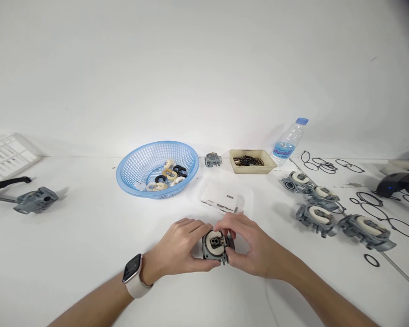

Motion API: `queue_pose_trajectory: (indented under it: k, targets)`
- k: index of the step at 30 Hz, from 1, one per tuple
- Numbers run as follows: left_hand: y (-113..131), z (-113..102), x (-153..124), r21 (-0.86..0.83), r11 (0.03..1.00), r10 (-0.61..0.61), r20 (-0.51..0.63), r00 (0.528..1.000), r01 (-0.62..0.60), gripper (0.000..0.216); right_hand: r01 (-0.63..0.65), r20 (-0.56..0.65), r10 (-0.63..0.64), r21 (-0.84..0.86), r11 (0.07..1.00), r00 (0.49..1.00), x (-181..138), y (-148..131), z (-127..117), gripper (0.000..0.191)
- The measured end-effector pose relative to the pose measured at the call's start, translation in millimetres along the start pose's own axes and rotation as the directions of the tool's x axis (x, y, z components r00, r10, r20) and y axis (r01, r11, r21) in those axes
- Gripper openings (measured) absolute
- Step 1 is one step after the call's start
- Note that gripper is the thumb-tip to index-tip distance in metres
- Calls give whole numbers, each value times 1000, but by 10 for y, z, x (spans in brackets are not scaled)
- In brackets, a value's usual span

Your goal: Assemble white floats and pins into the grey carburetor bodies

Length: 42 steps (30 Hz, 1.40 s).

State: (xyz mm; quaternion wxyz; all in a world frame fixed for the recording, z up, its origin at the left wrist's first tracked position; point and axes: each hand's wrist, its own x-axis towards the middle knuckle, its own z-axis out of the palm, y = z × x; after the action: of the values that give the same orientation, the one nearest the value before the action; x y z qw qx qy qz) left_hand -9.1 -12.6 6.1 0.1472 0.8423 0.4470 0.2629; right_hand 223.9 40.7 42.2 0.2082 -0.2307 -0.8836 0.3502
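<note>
A grey metal carburetor (206, 255) sits on the white table in front of me, its open bowl side facing up. Inside it lies a cream C-shaped float (211, 249). My left hand (182, 247) grips the carburetor from the left, thumb along the near edge and fingers at the far edge. On the other side my right hand (250, 243) has its thumb and index finger closed on the right edge, near the float's hinge. Whether a small part is between those fingertips is hidden. A watch is on my left wrist.
Behind are a blue basket (122, 179) of floats, a white tray (204, 198) with small pins, a cream tray (255, 169) of black rings and a bottle (288, 143). Several carburetors (316, 220) and loose rings lie right. Another carburetor (36, 200) lies left.
</note>
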Motion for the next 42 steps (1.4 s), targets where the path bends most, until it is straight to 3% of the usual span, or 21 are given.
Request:
queue_pose_trajectory:
  k: [42]
  targets:
    - [-12,20,-13,2,1000,17,-13,1000,-17,47,3,6,-3,40,999,1000,9,1,3,45]
